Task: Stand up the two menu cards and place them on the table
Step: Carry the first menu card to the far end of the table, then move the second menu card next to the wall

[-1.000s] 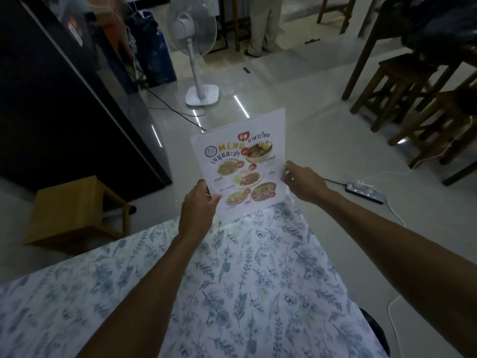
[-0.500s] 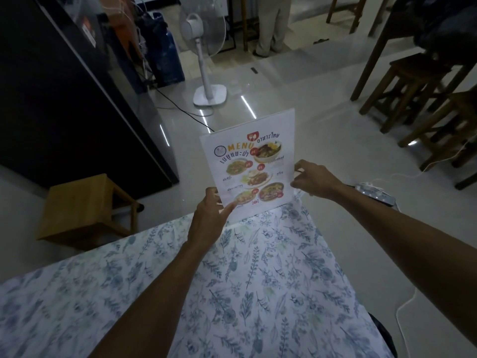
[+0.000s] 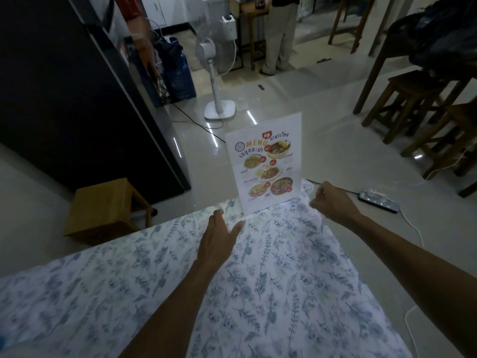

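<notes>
One menu card (image 3: 265, 164), white with food photos and an orange "MENU" heading, stands upright at the far corner of the table (image 3: 180, 293), which has a blue floral cloth. My left hand (image 3: 218, 239) hovers flat over the cloth just in front of the card's lower left, fingers apart, touching nothing. To the card's lower right is my right hand (image 3: 329, 200), fingers loosely curled and off the card. No second menu card is in view.
A small wooden stool (image 3: 105, 205) stands left of the table by a dark cabinet (image 3: 77, 99). A white pedestal fan (image 3: 216, 73) and its cable lie beyond. A power strip (image 3: 378, 200) lies on the floor at right. Wooden stools (image 3: 413, 104) stand far right; a person's legs (image 3: 278, 34) behind.
Both hands have let go of the menu card and drawn back a little. The card now stands by itself at the table corner.
</notes>
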Tool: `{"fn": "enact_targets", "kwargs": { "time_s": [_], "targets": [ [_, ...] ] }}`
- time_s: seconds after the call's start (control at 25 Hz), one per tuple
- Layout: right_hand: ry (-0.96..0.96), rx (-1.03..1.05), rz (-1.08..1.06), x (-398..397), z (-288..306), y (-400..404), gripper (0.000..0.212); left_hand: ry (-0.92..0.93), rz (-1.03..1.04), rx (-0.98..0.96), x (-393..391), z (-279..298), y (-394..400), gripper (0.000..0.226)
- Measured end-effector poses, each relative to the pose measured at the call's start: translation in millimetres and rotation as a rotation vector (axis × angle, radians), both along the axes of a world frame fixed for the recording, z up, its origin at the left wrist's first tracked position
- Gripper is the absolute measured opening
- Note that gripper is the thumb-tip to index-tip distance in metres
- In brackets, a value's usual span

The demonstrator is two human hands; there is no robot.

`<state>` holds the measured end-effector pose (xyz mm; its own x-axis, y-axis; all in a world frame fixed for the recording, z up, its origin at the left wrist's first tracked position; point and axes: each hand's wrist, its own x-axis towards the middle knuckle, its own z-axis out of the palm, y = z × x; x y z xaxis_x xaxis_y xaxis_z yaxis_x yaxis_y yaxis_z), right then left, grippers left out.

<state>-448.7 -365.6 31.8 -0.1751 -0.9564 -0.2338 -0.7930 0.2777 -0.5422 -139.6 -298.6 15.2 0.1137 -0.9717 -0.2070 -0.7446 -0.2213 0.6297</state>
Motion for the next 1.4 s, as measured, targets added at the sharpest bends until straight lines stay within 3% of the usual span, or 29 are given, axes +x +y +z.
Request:
{"fn": "enact_targets", "kwargs": {
  "time_s": [0.4,0.8,0.92,1.24,1.4],
  "targets": [
    [-0.052,-0.05,0.051,109.4,34.9,178.3,0.02,0.121,-0.046,-0.05,53.2,32.9,172.9,0.076],
    [-0.211,-0.041,0.27,297.7,46.9,331.7,0.022,0.046,0.097,-0.091,196.5,58.6,363.5,0.072],
    [-0.235,-0.02,0.33,338.6,49.0,349.2,0.027,-0.019,0.151,-0.085,244.7,64.3,385.3,0.073],
    [-0.218,0.02,0.418,401.4,35.0,353.9,0.033,0.055,0.291,-0.144,319.6,77.1,408.3,0.06],
    [-0.14,-0.004,0.446,412.7,18.7,342.0,0.06,-0.025,0.366,-0.103,353.7,63.6,400.5,0.06]
  ]
}}
